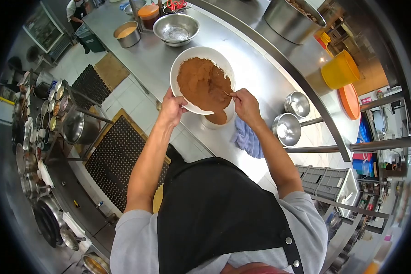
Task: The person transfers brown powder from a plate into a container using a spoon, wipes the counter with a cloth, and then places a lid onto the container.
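Low and Slow

Head view. My left hand point(172, 108) grips the white bowl point(174, 76) at its near-left rim; my right point(245, 106) pinches a slim utensil point(228, 94). Brown powder point(198, 77) reaches the smaller container point(231, 114), near side, on the desk point(255, 68). Judgement: slight tilt, low rim, short strokes limit spillage.

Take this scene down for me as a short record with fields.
Left hand: grips the side of a white bowl
Right hand: holds a utensil at the brown substance in the bowl
Underneath: white container, brown substance in it too
On steel table: crumpled blue cloth beside the container; metal bowl beyond
Unclear: what the substance is
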Tool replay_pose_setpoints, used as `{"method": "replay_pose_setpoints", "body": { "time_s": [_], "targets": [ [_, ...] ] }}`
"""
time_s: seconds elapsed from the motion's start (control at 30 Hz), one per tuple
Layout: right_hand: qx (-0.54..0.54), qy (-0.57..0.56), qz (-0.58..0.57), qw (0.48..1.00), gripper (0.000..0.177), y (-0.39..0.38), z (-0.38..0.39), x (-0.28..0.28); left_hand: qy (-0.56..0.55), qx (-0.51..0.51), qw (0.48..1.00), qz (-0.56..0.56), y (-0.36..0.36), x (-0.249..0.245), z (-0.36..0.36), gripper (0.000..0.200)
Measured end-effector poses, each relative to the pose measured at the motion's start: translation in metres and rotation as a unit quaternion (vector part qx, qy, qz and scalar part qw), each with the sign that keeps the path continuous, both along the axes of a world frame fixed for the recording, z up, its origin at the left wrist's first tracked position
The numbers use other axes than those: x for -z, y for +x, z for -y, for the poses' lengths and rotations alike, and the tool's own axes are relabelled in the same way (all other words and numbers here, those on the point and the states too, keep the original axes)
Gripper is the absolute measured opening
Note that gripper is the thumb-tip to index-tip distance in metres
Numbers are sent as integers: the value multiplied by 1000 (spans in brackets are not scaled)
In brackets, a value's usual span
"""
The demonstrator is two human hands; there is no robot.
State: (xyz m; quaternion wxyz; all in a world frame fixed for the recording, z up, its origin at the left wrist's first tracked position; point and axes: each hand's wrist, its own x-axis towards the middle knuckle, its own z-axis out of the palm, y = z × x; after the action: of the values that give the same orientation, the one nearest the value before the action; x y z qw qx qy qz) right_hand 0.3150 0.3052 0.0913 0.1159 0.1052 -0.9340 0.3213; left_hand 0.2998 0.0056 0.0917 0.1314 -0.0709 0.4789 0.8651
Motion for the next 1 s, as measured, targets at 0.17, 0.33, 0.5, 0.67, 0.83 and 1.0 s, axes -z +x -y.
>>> {"method": "replay_pose_setpoints", "body": {
  "time_s": [0.17, 0.33, 0.5, 0.67, 0.83, 1.0],
  "targets": [
    [0, -4, 4, 1000, 22, 16, -5, 6, -15, -3, 1000, -8, -3, 4, -2, 82],
    [-2, -16, -22, 1000, 20, 27, -5, 4, -18, -10, 1000, -4, -1, 0, -2, 81],
    [-6, -17, -69, 997, 17, 14, -16, -6, -25, -26, 999, -12, -1, -1, -2, 83],
    [73, 30, -101, 992, 17, -26, -18, -9, -23, -24, 999, -7, 1, -3, 0, 84],
    [74, 46, -50, 995, 21, -14, -15, 1, -23, -22, 999, -11, 0, -1, 2, 83],
    [8, 14, -18, 1000, 22, 23, -11, 6, -25, -22, 999, -6, 0, 0, 3, 83]
  ]
}}
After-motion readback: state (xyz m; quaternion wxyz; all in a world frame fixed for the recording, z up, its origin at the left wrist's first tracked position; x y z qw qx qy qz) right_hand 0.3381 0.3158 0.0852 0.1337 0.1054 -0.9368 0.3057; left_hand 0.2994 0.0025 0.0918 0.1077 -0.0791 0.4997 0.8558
